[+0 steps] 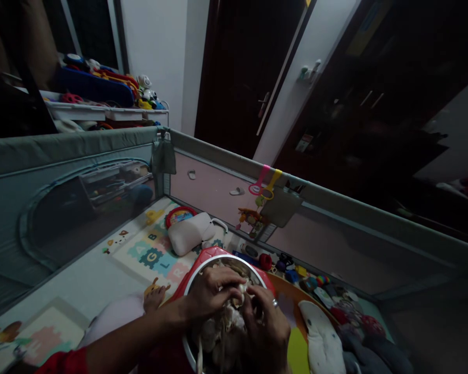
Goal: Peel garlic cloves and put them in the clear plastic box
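Observation:
Below me a round metal bowl [193,275] with a pale rim holds whole garlic bulbs and dry stalks [223,332]. Above its middle, the fingers of my left hand [212,291] are closed in a pinch on a small whitish garlic piece [242,289]. My right hand [269,322], with a ring on one finger, pinches the same piece from the other side. Its lower fingers curl over the bowl's contents. Under the bowl is a red stool-like support [212,252], mostly hidden by the bowl and my arms.
Fabric playpen walls [226,163] surround me. On the patterned mat [113,291] lies a white cushion-like object [189,234]. A bare foot [154,299] is left of the bowl. Several small toys [296,272] and a white soft item [323,337] lie to the right.

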Tool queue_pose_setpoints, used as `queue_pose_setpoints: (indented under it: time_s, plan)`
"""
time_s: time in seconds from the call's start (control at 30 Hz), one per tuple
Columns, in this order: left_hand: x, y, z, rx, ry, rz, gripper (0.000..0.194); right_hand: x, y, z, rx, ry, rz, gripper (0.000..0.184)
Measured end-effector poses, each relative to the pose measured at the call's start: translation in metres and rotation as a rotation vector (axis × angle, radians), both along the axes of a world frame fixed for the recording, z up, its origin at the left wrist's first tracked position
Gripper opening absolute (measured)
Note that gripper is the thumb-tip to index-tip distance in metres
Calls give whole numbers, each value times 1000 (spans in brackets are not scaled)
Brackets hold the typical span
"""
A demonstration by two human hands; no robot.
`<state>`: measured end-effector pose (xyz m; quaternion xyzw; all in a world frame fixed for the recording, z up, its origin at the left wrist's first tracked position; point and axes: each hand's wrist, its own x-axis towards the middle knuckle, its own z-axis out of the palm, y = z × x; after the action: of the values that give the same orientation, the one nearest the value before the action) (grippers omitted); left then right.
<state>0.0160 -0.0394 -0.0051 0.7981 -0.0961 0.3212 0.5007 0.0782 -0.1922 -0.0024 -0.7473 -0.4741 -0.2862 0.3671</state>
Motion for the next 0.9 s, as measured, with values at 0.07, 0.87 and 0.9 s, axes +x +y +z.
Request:
queue_pose_setpoints:
  time_s: [0.07, 0.87, 0.9]
  plan:
    - [0, 0, -1, -14, 7, 7, 17, 0, 0, -1, 7, -30, 21, 11]
    - [0, -3, 2, -404, 182, -100, 24, 0, 3, 1, -108, 168, -89, 21]
    - [1, -3, 2, -533, 243, -131, 27, 0, 3, 1, -132, 158, -91, 24]
